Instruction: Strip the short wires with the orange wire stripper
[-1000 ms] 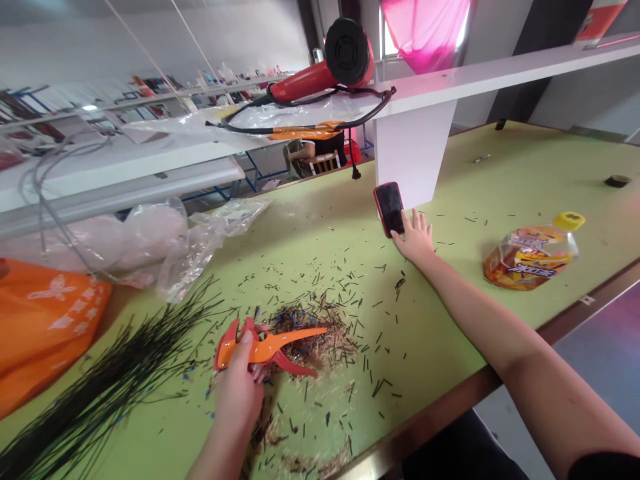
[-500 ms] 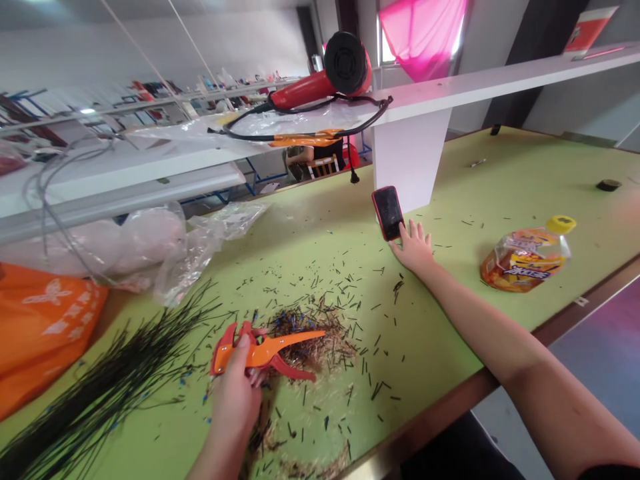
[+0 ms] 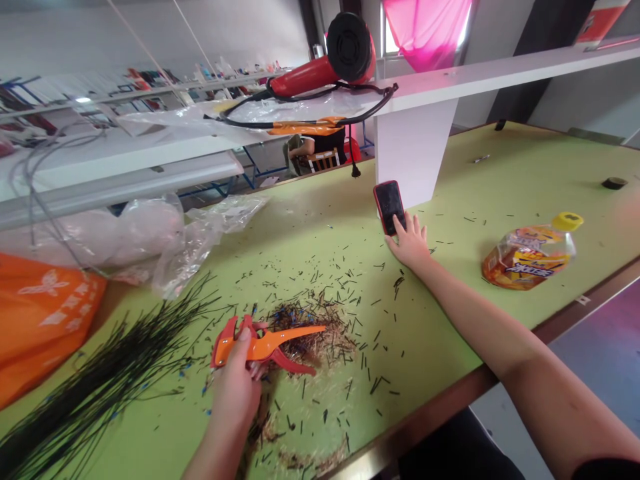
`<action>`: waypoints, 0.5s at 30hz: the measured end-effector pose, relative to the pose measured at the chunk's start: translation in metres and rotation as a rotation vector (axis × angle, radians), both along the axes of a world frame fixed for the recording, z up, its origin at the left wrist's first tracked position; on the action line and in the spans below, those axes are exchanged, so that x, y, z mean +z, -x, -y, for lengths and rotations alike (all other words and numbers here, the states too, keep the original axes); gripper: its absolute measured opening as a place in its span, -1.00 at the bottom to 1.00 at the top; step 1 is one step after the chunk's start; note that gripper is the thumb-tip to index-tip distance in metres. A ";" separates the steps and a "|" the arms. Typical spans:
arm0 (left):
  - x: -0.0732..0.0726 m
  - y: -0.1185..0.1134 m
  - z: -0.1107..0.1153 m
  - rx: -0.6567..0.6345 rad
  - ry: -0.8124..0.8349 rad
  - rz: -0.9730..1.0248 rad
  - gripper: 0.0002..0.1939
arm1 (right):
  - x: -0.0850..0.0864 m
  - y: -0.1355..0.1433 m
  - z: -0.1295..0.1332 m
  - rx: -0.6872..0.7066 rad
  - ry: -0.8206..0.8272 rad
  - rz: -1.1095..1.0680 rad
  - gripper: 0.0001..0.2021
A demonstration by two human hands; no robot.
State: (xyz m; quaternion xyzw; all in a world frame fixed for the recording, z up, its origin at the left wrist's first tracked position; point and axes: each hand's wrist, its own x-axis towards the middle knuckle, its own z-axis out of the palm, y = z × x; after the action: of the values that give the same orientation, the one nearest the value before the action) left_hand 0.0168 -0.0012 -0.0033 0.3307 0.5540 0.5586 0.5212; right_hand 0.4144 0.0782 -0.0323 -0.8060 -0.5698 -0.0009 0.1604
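Observation:
My left hand [image 3: 240, 380] is wrapped round an orange and red wire stripper [image 3: 265, 345], held above a heap of clippings [image 3: 305, 327]. With fingers spread, my right hand [image 3: 411, 245] touches the dark screen of a red-edged phone [image 3: 390, 207]. The phone leans upright against a white shelf support [image 3: 413, 150]. A bundle of thin black wires [image 3: 115, 367] lies to the left of my left hand. Short black offcuts are strewn over the green table [image 3: 430, 340] between my hands.
On the right lies a bottle with a yellow cap [image 3: 533, 257]. A red heat gun [image 3: 320, 67] rests on the white shelf [image 3: 480, 73] above the table. At the left are an orange bag [image 3: 45, 327] and clear plastic bags [image 3: 185, 253]. A person [image 3: 320, 147] sits beyond.
My right hand's fingers have moved slightly left and up, further onto the phone screen. The left hand keeps its hold on the wire stripper. The view has shifted a little.

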 end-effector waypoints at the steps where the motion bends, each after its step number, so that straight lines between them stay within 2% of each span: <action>1: -0.001 0.000 0.000 -0.004 -0.003 -0.002 -0.45 | 0.000 0.001 -0.002 0.015 0.002 0.008 -0.23; 7: -0.002 0.000 -0.001 -0.026 -0.013 -0.027 -0.38 | 0.000 0.003 -0.010 0.052 0.032 0.020 -0.24; 11: 0.000 -0.001 -0.001 -0.023 -0.019 -0.042 -0.37 | 0.001 -0.002 -0.001 -0.027 0.004 -0.008 -0.23; 15: 0.000 -0.001 0.000 -0.010 0.001 -0.043 -0.38 | 0.002 -0.007 0.007 -0.079 0.064 -0.031 -0.23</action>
State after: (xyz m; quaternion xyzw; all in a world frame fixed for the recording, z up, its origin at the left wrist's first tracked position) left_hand 0.0175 -0.0017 -0.0033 0.3453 0.5636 0.5484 0.5122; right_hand 0.4212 0.0717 -0.0302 -0.8325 -0.5348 0.0237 0.1431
